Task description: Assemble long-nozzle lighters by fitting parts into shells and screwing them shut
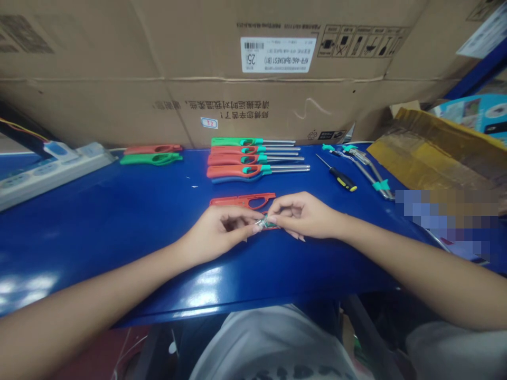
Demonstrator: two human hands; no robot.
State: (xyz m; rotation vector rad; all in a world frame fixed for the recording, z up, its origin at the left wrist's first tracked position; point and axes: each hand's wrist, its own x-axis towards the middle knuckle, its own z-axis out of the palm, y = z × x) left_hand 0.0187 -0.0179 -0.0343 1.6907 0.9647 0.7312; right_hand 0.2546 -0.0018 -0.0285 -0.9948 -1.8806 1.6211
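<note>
My left hand (225, 228) and my right hand (304, 214) meet near the middle of the table, fingers closed in a pinch. Between their fingertips is a small silver and green lighter part (262, 222); its exact kind is too small to make out. Just under the fingers lies a red shell half (272, 227), mostly covered by them. Another red lighter shell half (233, 201), with a trigger opening, rests beyond my hands. Farther back, several long-nosed gas lighters (237, 171) with red or green handles and metal tubes lie side by side.
A screwdriver (343, 179) lies right of the lighters, beside metal lighter tubes (370, 174) with green pieces. Red and green shells (150, 158) sit at the back left, near a white power strip (51, 174). A large cardboard box (178, 58) walls the back; yellow-taped packaging (435, 153) stands right.
</note>
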